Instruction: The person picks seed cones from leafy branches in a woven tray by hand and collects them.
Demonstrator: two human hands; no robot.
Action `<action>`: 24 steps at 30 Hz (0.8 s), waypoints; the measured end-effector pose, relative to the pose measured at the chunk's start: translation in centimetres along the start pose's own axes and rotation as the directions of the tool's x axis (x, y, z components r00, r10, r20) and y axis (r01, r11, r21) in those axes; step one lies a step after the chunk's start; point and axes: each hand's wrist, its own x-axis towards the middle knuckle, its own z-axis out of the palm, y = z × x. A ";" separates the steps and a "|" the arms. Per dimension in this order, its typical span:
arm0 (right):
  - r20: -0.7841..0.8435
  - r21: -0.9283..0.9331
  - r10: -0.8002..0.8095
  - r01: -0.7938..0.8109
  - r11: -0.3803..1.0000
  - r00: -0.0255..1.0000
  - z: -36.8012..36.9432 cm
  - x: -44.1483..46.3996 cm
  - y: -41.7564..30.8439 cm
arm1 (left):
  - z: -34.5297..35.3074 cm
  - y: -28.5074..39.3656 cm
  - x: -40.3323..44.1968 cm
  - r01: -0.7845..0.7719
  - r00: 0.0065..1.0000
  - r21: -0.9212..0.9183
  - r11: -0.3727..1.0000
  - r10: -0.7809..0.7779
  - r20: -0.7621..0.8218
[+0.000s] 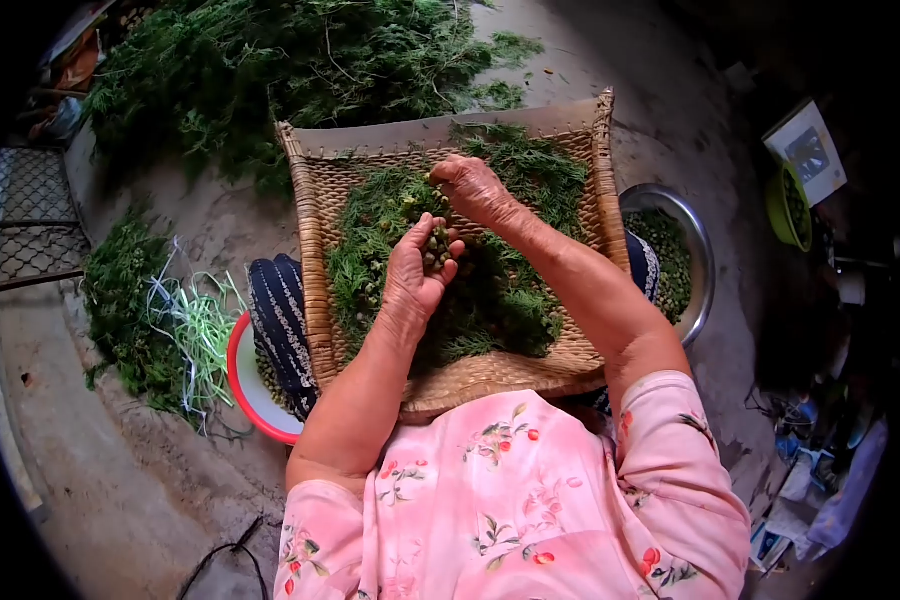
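Observation:
A woven basket tray (315,215) rests across my lap, with green feathery sprigs (355,290) spread over it. My left hand (420,265) is palm up above the sprigs, its fingers curled round several small greenish cones (436,248). Just beyond it, my right hand (462,185) is closed in a pinch at the tip of a cone-bearing sprig (420,203). What lies between its fingertips is too small to make out.
A large heap of green branches (270,60) lies beyond the tray. A red-rimmed basin (238,380) stands at the left, beside pale green strings (205,340). At the right are a metal bowl (703,255) of cones and a green bowl (785,215).

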 end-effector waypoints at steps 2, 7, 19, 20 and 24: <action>0.072 -0.073 0.055 -0.050 0.996 0.996 1.4 0.3 -0.1 | 0.1 0.4 -0.3 -0.020 1.000 -0.042 0.999 0.021 0.017; 0.035 -0.145 0.140 -0.134 0.980 0.990 1.5 -0.4 -0.6 | -0.3 1.7 -0.2 -0.083 0.996 -0.100 0.992 0.080 -0.038; -0.053 -0.097 0.205 -0.210 0.973 0.977 -0.5 -2.2 2.5 | -1.0 2.0 1.0 -0.150 0.987 -0.177 0.973 0.137 -0.082; -0.038 -0.137 0.176 -0.179 0.974 0.984 -0.5 -2.4 2.8 | -1.0 2.0 1.0 -0.150 0.987 -0.179 0.972 0.136 -0.087; -0.047 -0.008 0.164 -0.165 0.986 0.985 -0.8 -2.5 2.1 | -1.0 2.0 0.9 -0.161 0.986 -0.190 0.969 0.148 -0.078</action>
